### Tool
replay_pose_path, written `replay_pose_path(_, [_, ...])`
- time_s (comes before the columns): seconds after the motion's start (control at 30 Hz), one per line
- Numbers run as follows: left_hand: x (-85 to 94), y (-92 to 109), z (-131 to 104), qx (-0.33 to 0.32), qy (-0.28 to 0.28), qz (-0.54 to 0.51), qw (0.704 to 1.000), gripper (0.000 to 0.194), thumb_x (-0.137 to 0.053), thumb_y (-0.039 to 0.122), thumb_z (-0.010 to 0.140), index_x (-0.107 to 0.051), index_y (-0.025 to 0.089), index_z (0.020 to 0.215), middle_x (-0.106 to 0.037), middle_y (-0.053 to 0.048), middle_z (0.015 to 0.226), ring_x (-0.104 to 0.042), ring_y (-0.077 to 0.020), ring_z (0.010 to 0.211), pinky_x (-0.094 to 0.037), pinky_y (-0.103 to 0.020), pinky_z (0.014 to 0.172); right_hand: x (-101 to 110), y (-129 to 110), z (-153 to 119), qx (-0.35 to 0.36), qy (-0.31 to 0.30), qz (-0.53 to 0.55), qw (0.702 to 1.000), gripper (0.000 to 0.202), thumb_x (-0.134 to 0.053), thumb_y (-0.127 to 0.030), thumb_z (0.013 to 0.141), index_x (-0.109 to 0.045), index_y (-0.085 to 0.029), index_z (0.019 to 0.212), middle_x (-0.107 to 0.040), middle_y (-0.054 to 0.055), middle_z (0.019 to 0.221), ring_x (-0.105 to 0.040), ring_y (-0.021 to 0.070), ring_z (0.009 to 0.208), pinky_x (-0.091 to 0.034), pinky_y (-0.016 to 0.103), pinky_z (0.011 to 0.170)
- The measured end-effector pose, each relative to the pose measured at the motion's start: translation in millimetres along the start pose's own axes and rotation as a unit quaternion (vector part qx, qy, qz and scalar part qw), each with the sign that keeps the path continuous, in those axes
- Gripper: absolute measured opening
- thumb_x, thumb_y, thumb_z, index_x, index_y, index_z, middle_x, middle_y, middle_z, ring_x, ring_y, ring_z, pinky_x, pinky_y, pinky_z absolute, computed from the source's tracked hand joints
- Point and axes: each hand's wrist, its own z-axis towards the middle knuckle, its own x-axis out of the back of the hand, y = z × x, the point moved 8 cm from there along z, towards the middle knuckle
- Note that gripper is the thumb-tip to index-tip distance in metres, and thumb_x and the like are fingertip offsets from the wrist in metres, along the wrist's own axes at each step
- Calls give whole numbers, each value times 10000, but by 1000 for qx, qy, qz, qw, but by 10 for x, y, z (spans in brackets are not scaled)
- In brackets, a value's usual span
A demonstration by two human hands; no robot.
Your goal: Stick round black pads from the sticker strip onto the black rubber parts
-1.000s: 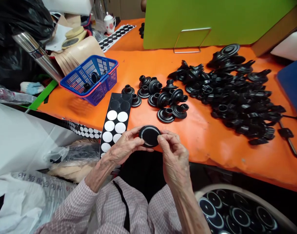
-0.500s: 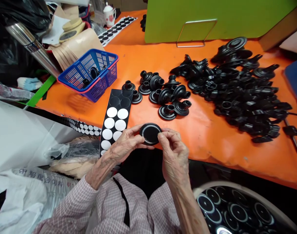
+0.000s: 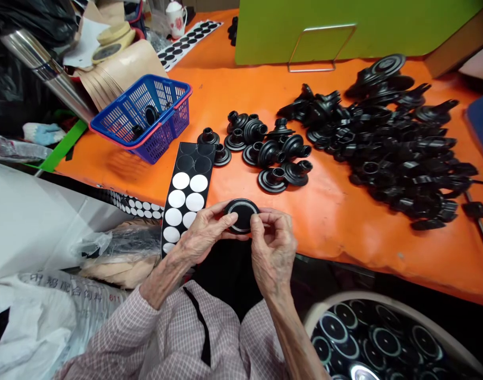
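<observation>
Between my hands, at the table's front edge, is a round black plastic disc part [image 3: 245,214] with a pale ring around its flat face. My left hand [image 3: 211,227] grips its left side, the thumb lying on the face. At the right rim, my right hand [image 3: 273,240] pinches the part between thumb and fingers. Left of them a black sticker sheet [image 3: 170,198] hangs partly over the edge, with white circles below and black circles at its top. Several black flanged parts [image 3: 271,153] stand or lie on the table beyond my hands.
A large heap of black parts [image 3: 399,153] covers the right of the orange table [image 3: 225,79]. A blue basket [image 3: 162,124] holds a few pieces. A green board [image 3: 368,31] stands behind. Below right, a round tub [image 3: 318,306] contains several ringed discs.
My right hand has shifted a little left along the disc's rim. My left thumb has moved further onto the disc's face. The view has shifted slightly.
</observation>
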Motion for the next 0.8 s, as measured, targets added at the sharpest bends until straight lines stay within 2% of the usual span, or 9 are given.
replay_pose_path(0.23, [25,-12,-12,-11,29,7,999,392,-750,316,730,-697,142,1077,-699,-92,1056,-678,-210,859,-594,-338,715,-20,54,-39,10,23,-9,1000,216,-567,-401,849,-513,-205,919,-563,60,956,-579,194,875,-505,399,795])
replay_pose_path(0.33, [25,29,-47,-10,19,51,998,430,-699,367,774,-666,147,1141,-688,-96,1058,-671,-199,825,-579,-325,681,-107,136,-33,-43,-31,31,998,289,-586,-444,838,-537,-200,986,-603,63,965,-599,184,837,-513,377,771])
replay_pose_path(0.4, [157,133,-69,-13,54,142,988,474,-659,419,798,-636,160,1195,-682,-93,1015,-658,-180,740,-550,-310,626,-181,179,17,-69,-76,51,993,293,-597,-467,828,-566,-198,942,-626,52,909,-604,178,789,-513,349,721])
replay_pose_path(0.47, [471,425,-110,-72,181,281,940,465,-652,437,791,-642,179,1179,-660,-87,988,-629,-172,709,-515,-314,638,-185,208,148,-74,-71,65,993,303,-633,-477,796,-574,-198,899,-625,36,847,-595,169,741,-504,323,674])
replay_pose_path(0.53, [803,818,-203,-159,334,394,841,407,-681,408,755,-664,192,1098,-627,-84,1004,-605,-199,802,-484,-338,742,-140,217,337,-62,-33,71,995,321,-650,-485,771,-565,-198,885,-610,26,809,-578,164,706,-495,319,653])
replay_pose_path(0.57, [947,957,-222,-183,383,414,805,384,-702,383,726,-666,190,1056,-612,-83,1002,-585,-214,862,-461,-347,803,-115,202,433,-46,-16,63,997,323,-640,-487,774,-562,-196,892,-604,30,812,-573,168,707,-496,331,658])
replay_pose_path(0.6, [1086,1031,-189,-182,403,410,798,387,-723,360,695,-657,184,1033,-605,-77,974,-567,-221,891,-439,-353,837,-87,161,519,-18,2,41,999,329,-626,-485,783,-564,-192,917,-601,43,840,-575,182,732,-501,356,680])
replay_pose_path(0.7, [1386,1016,64,-117,364,322,866,417,-755,321,628,-622,161,989,-582,-24,771,-546,-189,772,-427,-324,759,-13,-112,606,124,74,-93,985,348,-591,-436,824,-581,-169,1046,-582,125,1010,-563,270,948,-469,494,855])
replay_pose_path(0.8, [1391,989,218,-96,297,259,914,314,-732,345,633,-620,147,849,-576,-1,678,-529,-137,641,-416,-270,639,-245,-394,435,269,47,-157,949,248,-512,-304,897,-606,-188,1095,-586,143,1069,-537,284,1050,-423,525,954])
